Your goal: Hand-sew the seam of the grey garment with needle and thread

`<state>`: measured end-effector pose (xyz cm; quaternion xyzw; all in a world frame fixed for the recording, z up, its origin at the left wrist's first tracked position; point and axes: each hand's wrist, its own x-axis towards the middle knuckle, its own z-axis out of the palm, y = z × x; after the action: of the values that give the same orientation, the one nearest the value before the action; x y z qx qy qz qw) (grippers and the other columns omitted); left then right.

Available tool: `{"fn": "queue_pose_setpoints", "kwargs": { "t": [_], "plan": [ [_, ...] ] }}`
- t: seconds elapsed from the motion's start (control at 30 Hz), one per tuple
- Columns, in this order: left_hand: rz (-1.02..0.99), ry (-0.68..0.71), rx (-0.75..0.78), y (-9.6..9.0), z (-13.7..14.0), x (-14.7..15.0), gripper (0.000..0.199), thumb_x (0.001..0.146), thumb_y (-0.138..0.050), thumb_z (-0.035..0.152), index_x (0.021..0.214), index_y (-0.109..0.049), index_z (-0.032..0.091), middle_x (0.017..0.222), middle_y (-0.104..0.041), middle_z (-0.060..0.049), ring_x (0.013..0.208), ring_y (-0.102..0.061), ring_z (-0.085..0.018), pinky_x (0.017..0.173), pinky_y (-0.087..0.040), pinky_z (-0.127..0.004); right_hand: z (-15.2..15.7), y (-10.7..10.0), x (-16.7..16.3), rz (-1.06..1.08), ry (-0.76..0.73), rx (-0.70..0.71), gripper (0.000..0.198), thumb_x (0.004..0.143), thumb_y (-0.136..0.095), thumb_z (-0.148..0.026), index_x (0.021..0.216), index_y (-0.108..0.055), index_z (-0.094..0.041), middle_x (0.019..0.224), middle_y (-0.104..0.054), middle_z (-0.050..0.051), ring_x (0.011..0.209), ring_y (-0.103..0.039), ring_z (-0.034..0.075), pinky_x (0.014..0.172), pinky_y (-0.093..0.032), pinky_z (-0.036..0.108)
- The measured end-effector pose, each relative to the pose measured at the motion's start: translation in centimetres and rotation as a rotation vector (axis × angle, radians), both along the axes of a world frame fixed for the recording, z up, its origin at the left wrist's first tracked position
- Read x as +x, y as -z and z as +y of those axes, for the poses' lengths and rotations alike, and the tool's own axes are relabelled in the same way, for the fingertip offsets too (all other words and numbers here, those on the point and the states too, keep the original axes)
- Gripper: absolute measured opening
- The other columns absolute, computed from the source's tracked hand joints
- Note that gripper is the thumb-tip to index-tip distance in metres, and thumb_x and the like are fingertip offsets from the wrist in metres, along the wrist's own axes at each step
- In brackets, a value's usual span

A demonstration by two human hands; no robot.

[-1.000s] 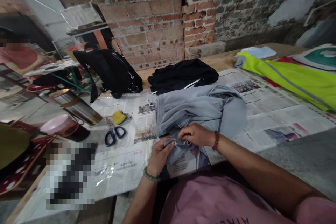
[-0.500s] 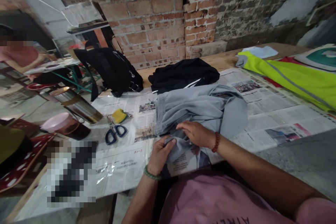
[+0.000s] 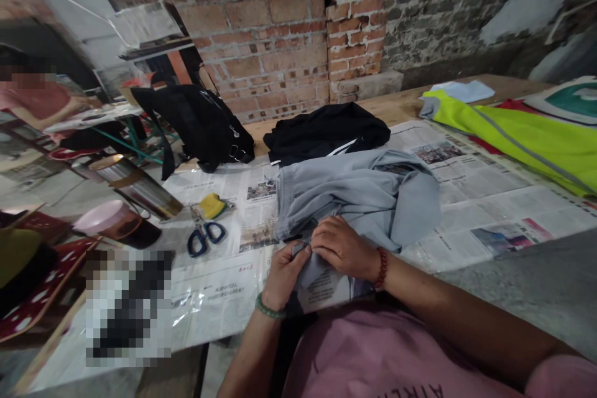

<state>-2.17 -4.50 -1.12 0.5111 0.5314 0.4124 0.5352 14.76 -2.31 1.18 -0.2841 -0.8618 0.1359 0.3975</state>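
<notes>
A grey garment (image 3: 354, 186) lies bunched on the newspaper-covered table (image 3: 209, 305), its ribbed or stitched edge at the left. At its near side, my left hand (image 3: 285, 273), with a green bead bracelet at the wrist, pinches a fold of the grey cloth between thumb and fingers. My right hand (image 3: 342, 247), wearing a red bead bracelet, is closed on the same part of the cloth, its fingertips close to my left thumb. Whether a small tool is hidden between the fingers I cannot make out.
Blue-handled scissors (image 3: 205, 237) and a yellow item (image 3: 213, 205) lie left of the garment, near a steel flask (image 3: 137, 186) and a lidded cup (image 3: 119, 224). Behind are a black bag (image 3: 200, 124) and black clothing (image 3: 326, 130). A hi-vis garment (image 3: 522, 137) and iron (image 3: 569, 101) are at right.
My right hand has moved slightly down and left, and its raised fingers have closed onto the cloth beside my left thumb. My left hand has stayed nearly still, holding the fold.
</notes>
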Motion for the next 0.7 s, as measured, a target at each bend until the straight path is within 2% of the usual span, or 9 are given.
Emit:
{"fn": "queue_pose_setpoints", "kwargs": {
  "t": [0.3,0.4,0.5,0.57,0.63,0.7],
  "plan": [
    [-0.033,0.017,-0.053,-0.2,0.1,0.2,0.027,0.065,-0.065,0.040,0.065,-0.055,0.015,0.054,-0.048,0.005,0.048,-0.038,-0.007,0.046,-0.030,-0.019,-1.0,-2.0,0.1,0.349,0.074,-0.235,0.009,0.083,-0.048,-0.022,0.077,-0.055,-0.020,0.078,-0.061,0.002,0.078,-0.055,0.015,0.080,-0.039,0.031],
    [-0.022,0.014,-0.060,-0.3,0.1,0.4,0.026,0.065,-0.065,0.039,0.065,-0.057,0.015,0.052,-0.048,0.005,0.047,-0.039,-0.007,0.045,-0.030,-0.019,0.1,-2.9,0.0,0.511,0.070,-0.496,0.012,0.083,-0.049,-0.027,0.075,-0.054,-0.019,0.075,-0.062,0.001,0.072,-0.057,0.013,0.071,-0.043,0.026],
    [-0.043,-0.009,-0.069,-0.6,0.0,0.4,0.025,0.065,-0.066,0.039,0.068,-0.060,0.015,0.053,-0.051,0.004,0.047,-0.042,-0.008,0.045,-0.032,-0.019,2.3,-3.0,0.1,0.742,-0.070,-0.904,0.015,0.084,-0.045,-0.032,0.079,-0.048,-0.019,0.069,-0.062,-0.001,0.051,-0.057,0.010,0.048,-0.042,0.020],
    [-0.073,-0.037,-0.088,-0.7,0.0,0.4,0.025,0.063,-0.067,0.039,0.065,-0.059,0.015,0.052,-0.051,0.005,0.046,-0.042,-0.007,0.043,-0.032,-0.018,3.8,-2.6,0.3,0.902,-0.126,-1.131,0.012,0.084,-0.046,-0.031,0.082,-0.046,-0.019,0.065,-0.062,-0.002,0.044,-0.056,0.010,0.039,-0.039,0.018],
    [-0.115,-0.066,-0.104,-0.6,-0.1,0.3,0.025,0.061,-0.069,0.037,0.061,-0.058,0.015,0.050,-0.050,0.005,0.044,-0.042,-0.007,0.042,-0.032,-0.017,4.9,-2.0,0.7,1.038,-0.129,-1.267,0.006,0.084,-0.047,-0.024,0.082,-0.046,-0.018,0.062,-0.062,-0.002,0.047,-0.060,0.011,0.041,-0.043,0.019],
    [-0.157,-0.092,-0.110,-0.3,-0.1,0.2,0.024,0.061,-0.069,0.035,0.059,-0.058,0.015,0.050,-0.051,0.006,0.044,-0.043,-0.006,0.042,-0.032,-0.017,5.6,-1.6,1.2,1.147,-0.114,-1.313,0.005,0.084,-0.045,-0.015,0.081,-0.048,-0.017,0.061,-0.062,-0.001,0.053,-0.062,0.011,0.047,-0.048,0.020]
  ]
}}
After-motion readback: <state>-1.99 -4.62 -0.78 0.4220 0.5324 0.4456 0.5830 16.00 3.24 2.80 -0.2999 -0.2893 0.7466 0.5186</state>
